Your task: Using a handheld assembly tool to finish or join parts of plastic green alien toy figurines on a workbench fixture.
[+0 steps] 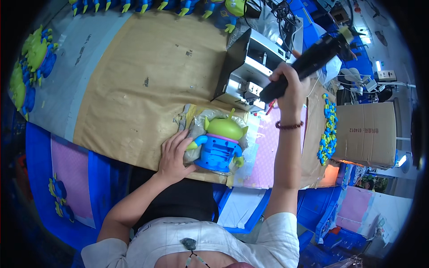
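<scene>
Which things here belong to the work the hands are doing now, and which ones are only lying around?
In use:
- left hand steadying the green and blue toy figure
- right hand gripping the black power tool
- padded wrap under the figure

Lying about:
- finished figures at the left edge of the table
- pile of small blue and green parts
- cardboard box
- metal machine

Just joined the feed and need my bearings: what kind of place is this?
Most likely a toy assembly workshop. A green-and-blue plastic alien toy lies on the brown paper-covered bench, rows of identical green-and-blue toys line its edges, and the right hand holds a black electric screwdriver.
</scene>
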Tool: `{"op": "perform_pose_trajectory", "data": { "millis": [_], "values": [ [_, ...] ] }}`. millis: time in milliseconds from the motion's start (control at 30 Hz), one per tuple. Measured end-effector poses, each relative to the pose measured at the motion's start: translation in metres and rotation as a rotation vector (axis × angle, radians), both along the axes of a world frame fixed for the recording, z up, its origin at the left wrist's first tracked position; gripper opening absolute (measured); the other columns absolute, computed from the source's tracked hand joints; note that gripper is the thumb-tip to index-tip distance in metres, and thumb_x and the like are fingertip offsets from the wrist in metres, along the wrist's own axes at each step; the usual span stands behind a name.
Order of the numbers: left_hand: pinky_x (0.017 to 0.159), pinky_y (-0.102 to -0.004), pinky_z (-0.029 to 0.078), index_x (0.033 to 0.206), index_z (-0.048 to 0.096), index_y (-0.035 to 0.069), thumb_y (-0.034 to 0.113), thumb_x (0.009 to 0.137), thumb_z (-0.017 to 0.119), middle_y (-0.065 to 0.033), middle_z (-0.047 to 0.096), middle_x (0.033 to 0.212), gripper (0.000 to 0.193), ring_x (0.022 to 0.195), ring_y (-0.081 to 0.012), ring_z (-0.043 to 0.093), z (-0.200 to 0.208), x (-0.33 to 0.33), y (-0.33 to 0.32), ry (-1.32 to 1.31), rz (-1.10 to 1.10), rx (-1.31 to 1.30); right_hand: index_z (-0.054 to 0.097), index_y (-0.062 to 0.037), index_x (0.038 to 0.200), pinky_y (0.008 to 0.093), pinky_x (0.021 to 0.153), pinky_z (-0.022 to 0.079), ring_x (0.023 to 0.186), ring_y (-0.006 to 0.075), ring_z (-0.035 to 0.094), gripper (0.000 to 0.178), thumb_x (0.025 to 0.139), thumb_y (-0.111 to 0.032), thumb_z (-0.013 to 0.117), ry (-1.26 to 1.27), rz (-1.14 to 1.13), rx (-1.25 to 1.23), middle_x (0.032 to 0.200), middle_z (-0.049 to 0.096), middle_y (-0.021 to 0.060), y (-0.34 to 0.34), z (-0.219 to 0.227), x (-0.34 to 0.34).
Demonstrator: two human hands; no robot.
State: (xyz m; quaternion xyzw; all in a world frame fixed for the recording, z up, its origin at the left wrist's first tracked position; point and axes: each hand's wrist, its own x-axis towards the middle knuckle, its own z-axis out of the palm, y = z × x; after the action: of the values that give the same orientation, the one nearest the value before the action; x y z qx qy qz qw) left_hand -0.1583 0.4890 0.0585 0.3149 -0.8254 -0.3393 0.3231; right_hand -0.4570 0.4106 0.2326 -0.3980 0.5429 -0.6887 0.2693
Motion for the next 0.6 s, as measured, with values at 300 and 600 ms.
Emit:
{"op": "perform_pose_trajectory", "data": {
  "millis": [300, 600],
  "values": [
    [0.105, -0.0482, 0.029, 0.137, 0.037, 0.009, 0.021, 0.059, 0.085, -0.0187, 0.039, 0.143, 0.092, 0.131, -0.0373, 0.039, 0.0, -0.001, 0.002, 0.003, 0.01, -0.01, 0.024, -0.0088, 0.14, 0.0346, 0.06, 0.051, 0.057, 0.0194, 0.057, 0.072, 0.081, -0.002, 0.065, -0.117, 0.231, -0.102, 0.067, 0.055, 0.0068, 0.142, 0.011, 0.075],
    [0.106, -0.0476, 0.029, 0.135, 0.037, 0.009, 0.018, 0.059, 0.083, -0.0193, 0.04, 0.143, 0.09, 0.131, -0.0376, 0.039, 0.0, -0.004, 0.002, -0.004, 0.01, -0.018, 0.031, -0.0116, 0.133, 0.0376, 0.06, 0.052, 0.06, 0.0202, 0.059, 0.064, 0.08, 0.002, 0.063, 0.15, 0.305, -0.306, 0.072, 0.057, 0.0062, 0.173, -0.03, 0.089]
  ]
}}
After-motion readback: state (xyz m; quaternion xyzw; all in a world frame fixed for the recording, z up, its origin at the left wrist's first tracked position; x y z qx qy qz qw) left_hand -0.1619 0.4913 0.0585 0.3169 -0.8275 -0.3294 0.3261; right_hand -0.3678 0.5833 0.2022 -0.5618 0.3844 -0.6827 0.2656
